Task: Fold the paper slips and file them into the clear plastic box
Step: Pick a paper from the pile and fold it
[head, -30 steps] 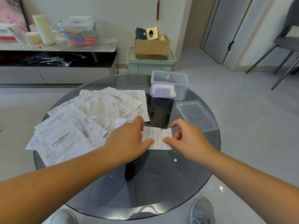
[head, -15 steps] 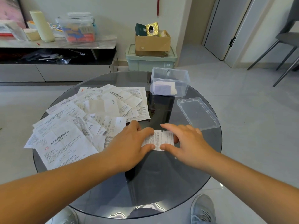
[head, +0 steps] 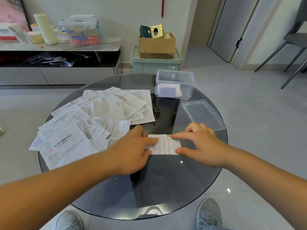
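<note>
Ok, round glass worktop [head: 166,188] in front of me. Loose paper slips [head: 93,123] lie in an overlapping pile across its left half. Clear plastic box [head: 186,75] stands open at the far right, with a few folded papers [head: 167,91] on its bottom. Its lid [head: 203,114] lies flat by the right rim, apart from the box. Left hand [head: 131,151]: fingers straight, index tip pressing the left part of one folded slip [head: 164,145]. Right hand [head: 201,145]: index flat along that slip's far edge, thumb on its near right corner, other fingers curled back, nothing gripped. The slip lies flat on the glass, just right of the pile.
</note>
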{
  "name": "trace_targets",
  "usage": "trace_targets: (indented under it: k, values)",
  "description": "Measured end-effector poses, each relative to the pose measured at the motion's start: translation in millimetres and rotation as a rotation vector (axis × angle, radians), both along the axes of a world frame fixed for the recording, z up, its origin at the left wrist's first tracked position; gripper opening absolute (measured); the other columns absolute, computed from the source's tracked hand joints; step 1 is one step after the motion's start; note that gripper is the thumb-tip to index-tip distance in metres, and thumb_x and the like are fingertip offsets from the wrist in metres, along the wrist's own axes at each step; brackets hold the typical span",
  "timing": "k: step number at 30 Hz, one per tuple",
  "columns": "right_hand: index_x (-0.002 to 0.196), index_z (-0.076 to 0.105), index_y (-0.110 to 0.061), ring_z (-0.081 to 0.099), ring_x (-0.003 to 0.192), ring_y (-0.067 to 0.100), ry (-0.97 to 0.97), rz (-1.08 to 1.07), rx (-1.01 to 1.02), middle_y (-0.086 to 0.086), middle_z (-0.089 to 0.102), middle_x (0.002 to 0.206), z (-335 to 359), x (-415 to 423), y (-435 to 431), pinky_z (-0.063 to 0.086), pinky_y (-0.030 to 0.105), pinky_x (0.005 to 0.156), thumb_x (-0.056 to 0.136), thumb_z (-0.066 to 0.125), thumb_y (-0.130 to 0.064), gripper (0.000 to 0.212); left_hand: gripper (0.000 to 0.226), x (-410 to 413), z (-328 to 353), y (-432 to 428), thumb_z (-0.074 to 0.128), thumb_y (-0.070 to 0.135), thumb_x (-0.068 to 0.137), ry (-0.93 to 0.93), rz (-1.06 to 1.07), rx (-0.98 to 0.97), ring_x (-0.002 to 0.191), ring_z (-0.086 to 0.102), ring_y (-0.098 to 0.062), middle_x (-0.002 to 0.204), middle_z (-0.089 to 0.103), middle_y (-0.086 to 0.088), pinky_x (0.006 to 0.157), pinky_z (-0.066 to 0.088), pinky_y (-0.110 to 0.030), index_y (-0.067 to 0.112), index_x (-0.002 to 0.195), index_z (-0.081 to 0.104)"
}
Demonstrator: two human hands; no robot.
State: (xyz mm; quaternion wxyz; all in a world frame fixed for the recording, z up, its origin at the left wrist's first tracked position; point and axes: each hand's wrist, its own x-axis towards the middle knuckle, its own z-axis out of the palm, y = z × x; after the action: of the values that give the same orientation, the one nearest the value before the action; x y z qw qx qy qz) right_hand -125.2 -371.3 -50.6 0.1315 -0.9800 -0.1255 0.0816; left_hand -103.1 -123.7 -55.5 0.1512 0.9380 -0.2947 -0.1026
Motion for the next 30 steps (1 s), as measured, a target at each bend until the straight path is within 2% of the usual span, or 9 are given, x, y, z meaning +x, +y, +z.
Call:
trace_targets:
  k: [3, 6, 9, 12, 16, 20, 26, 28, 30]
  values:
    - [0.132, 0.056, -0.044, 0.034, 0.114, 0.009, -0.024, -0.027, 0.116, -0.013, 0.040, 0.110, 4, 4, 6, 0.038, 0.032, 0.101, 0.091, 0.061, -0.055, 0.043, 0.050, 1, 6, -7, 0.049, 0.044, 0.100, 0.011, 0.008, 0.018, 0.107, 0.038, -0.008, 0.122, 0.035, 0.007, 0.093, 0.037, -0.021, 0.038, 0.149, 0.038]
    - [0.136, 0.052, -0.036, 0.040, 0.116, 0.010, -0.048, 0.011, 0.107, -0.012, 0.045, 0.118, 8, 7, 17, 0.042, 0.030, 0.096, 0.085, 0.070, -0.054, 0.056, 0.048, 3, 11, -13, 0.052, 0.053, 0.097, -0.030, 0.015, 0.053, 0.106, 0.038, -0.008, 0.125, 0.039, 0.005, 0.091, 0.041, -0.025, 0.039, 0.142, 0.044]
    - [0.132, 0.054, -0.035, 0.041, 0.114, 0.010, -0.035, 0.045, 0.063, -0.012, 0.046, 0.119, 11, 10, 24, 0.045, 0.032, 0.096, 0.079, 0.075, -0.058, 0.061, 0.046, 6, 11, -17, 0.059, 0.056, 0.092, -0.075, 0.012, 0.043, 0.115, 0.041, -0.012, 0.127, 0.041, 0.005, 0.096, 0.043, -0.028, 0.037, 0.134, 0.051]
    - [0.130, 0.055, -0.037, 0.040, 0.114, 0.010, -0.006, 0.052, 0.048, -0.012, 0.045, 0.116, 13, 12, 26, 0.043, 0.032, 0.097, 0.077, 0.076, -0.059, 0.061, 0.044, 16, 11, -19, 0.069, 0.055, 0.085, -0.007, -0.002, -0.024, 0.119, 0.038, -0.011, 0.128, 0.043, 0.009, 0.100, 0.039, -0.028, 0.037, 0.122, 0.055]
    - [0.133, 0.054, -0.038, 0.039, 0.115, 0.010, 0.047, 0.042, 0.060, -0.011, 0.045, 0.118, 13, 14, 25, 0.042, 0.031, 0.098, 0.076, 0.078, -0.058, 0.065, 0.040, 25, 13, -21, 0.075, 0.054, 0.081, 0.053, -0.061, -0.032, 0.116, 0.039, -0.011, 0.115, 0.043, 0.014, 0.098, 0.039, -0.026, 0.038, 0.114, 0.057]
    - [0.133, 0.051, -0.040, 0.041, 0.115, 0.010, 0.108, 0.018, 0.084, -0.011, 0.045, 0.118, 12, 17, 21, 0.044, 0.032, 0.099, 0.074, 0.082, -0.055, 0.068, 0.042, 29, 16, -24, 0.077, 0.049, 0.082, 0.118, -0.056, 0.002, 0.111, 0.038, -0.012, 0.112, 0.042, 0.010, 0.090, 0.034, -0.023, 0.039, 0.118, 0.058]
    - [0.136, 0.048, -0.043, 0.046, 0.114, 0.010, 0.142, -0.023, 0.126, -0.012, 0.043, 0.123, 13, 15, 15, 0.047, 0.028, 0.096, 0.079, 0.083, -0.042, 0.067, 0.048, 27, 23, -13, 0.076, 0.039, 0.086, 0.128, -0.061, 0.045, 0.118, 0.038, -0.013, 0.121, 0.040, 0.008, 0.097, 0.035, -0.021, 0.041, 0.131, 0.058]
    - [0.136, 0.047, -0.043, 0.041, 0.120, 0.007, 0.090, -0.029, 0.147, -0.015, 0.041, 0.128, 13, 7, 11, 0.043, 0.026, 0.099, 0.082, 0.080, -0.040, 0.063, 0.049, 22, 22, -8, 0.073, 0.041, 0.089, 0.096, -0.067, 0.051, 0.119, 0.034, -0.011, 0.124, 0.038, 0.009, 0.102, 0.034, -0.023, 0.041, 0.135, 0.056]
    - [0.134, 0.051, -0.040, 0.033, 0.125, 0.005, -0.080, 0.041, 0.099, -0.019, 0.039, 0.133, 14, -5, 10, 0.038, 0.028, 0.105, 0.087, 0.073, -0.044, 0.052, 0.052, 18, 19, -6, 0.068, 0.045, 0.092, 0.064, -0.073, 0.051, 0.119, 0.032, -0.010, 0.125, 0.037, 0.009, 0.105, 0.033, -0.025, 0.041, 0.140, 0.052]
